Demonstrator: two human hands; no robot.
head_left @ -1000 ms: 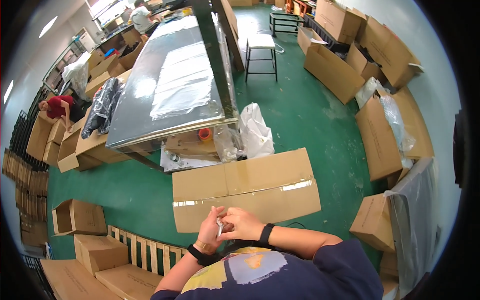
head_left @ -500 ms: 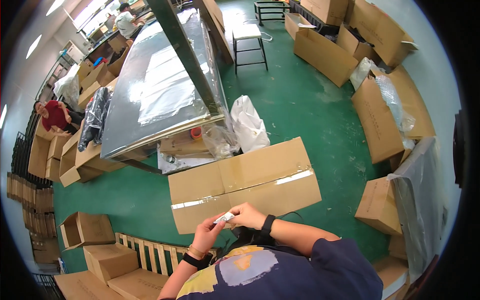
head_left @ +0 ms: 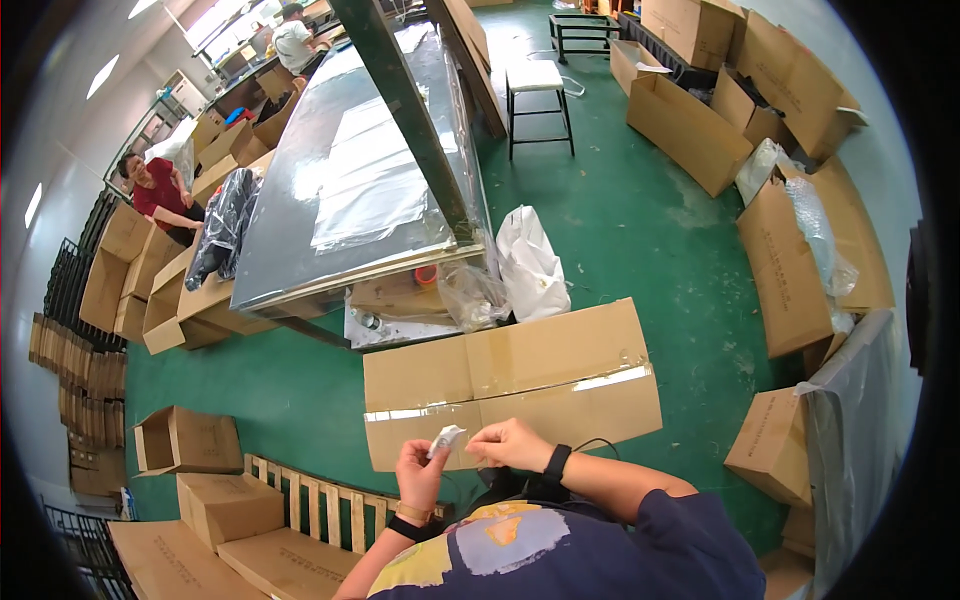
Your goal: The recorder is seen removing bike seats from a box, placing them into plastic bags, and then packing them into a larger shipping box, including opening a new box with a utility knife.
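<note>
Between the thumb and fingers of my left hand (head_left: 419,474) is a small white folded packet (head_left: 446,438) with faint grey marks. It is too small to tell what is inside. My right hand (head_left: 513,445) is a little to its right, apart from the packet, with thumb and fingertips pinched together. Whatever those fingertips may hold cannot be made out. Both hands are above the near edge of a flattened cardboard box (head_left: 560,362), which has strips of shiny tape along its middle seam.
Beyond the cardboard stand a white sack (head_left: 530,262) and a large dark-topped table (head_left: 290,235) with plastic sheets. Open cartons (head_left: 785,270) line the right wall. A wooden pallet (head_left: 330,510) and boxes are at lower left. A stool (head_left: 535,78) and two people are farther off.
My hands have drawn apart; the packet stays in the left, and my right hand has moved off to the right. The whole view has shifted, and the person in red has an arm stretched out.
</note>
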